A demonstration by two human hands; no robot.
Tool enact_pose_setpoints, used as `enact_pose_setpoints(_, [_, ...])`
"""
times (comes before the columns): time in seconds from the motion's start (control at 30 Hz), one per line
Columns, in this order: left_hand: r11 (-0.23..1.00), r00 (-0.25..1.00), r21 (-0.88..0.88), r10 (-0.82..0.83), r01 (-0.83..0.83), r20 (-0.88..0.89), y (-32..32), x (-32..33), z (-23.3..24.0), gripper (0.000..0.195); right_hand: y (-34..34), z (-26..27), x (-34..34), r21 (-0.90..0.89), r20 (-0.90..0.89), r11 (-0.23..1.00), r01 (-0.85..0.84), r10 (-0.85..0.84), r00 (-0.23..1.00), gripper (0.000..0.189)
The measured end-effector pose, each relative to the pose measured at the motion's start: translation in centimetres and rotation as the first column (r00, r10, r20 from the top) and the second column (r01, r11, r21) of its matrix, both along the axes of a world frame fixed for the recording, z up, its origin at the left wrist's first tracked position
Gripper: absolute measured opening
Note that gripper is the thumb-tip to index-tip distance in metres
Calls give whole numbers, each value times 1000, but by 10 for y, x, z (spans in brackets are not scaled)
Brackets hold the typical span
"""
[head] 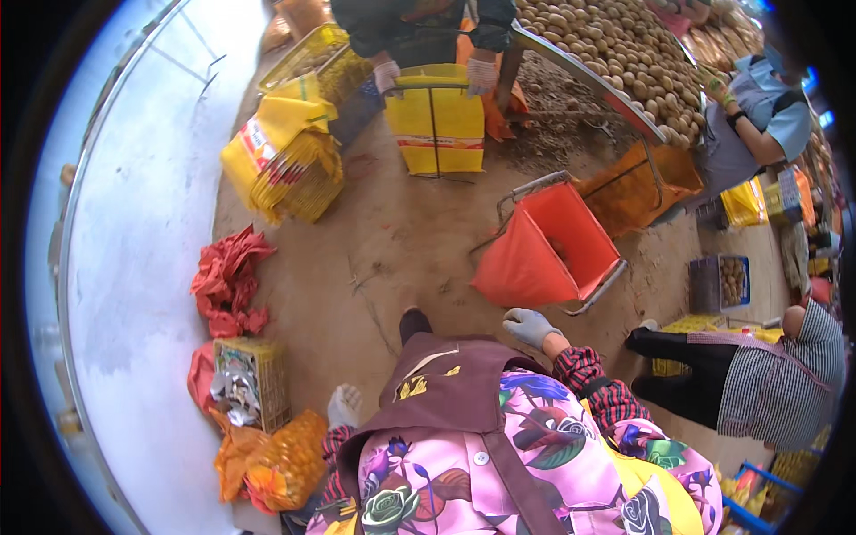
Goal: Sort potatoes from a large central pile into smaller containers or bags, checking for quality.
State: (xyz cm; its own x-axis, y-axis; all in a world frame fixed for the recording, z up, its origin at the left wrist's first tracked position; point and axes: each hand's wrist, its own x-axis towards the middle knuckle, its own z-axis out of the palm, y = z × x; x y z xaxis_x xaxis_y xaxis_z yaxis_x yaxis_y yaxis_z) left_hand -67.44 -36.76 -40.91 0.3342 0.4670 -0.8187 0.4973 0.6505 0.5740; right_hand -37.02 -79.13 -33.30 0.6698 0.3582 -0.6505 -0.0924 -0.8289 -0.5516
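My left hand (345,405), in a pale work glove, hangs low beside my brown apron, near an orange mesh sack (294,461) of produce; nothing shows in it. My right hand (530,328), in a greyish glove, hovers just below a red bag (525,261) held wide on a metal frame (605,284). The fingers look loosely bent around nothing, and whether they touch the frame is not plain. Across the floor, a person's gloved hands hold the top of a yellow bag (441,120) on a frame. An orange mesh bag (635,184) on another frame adjoins the red one.
Potatoes cover a sorting table (595,80) at the upper right, where a co-worker (762,120) stands. Yellow bags (274,140) drape a crate at the upper left. Red bags (231,281) and a littered yellow crate (267,384) line the white wall. Another person (769,381) bends at the right.
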Motion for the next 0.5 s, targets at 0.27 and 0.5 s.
enact_pose_setpoints(0.27, [913,906,43,-409,407,107,105,231,48,46,22,-31,10,-132,-139,938,321,-338,931,41])
enact_pose_setpoints(0.5, [602,590,203,-798,772,122,92,441,83,36,57,11,85,17,20,808,588,-589,808,36])
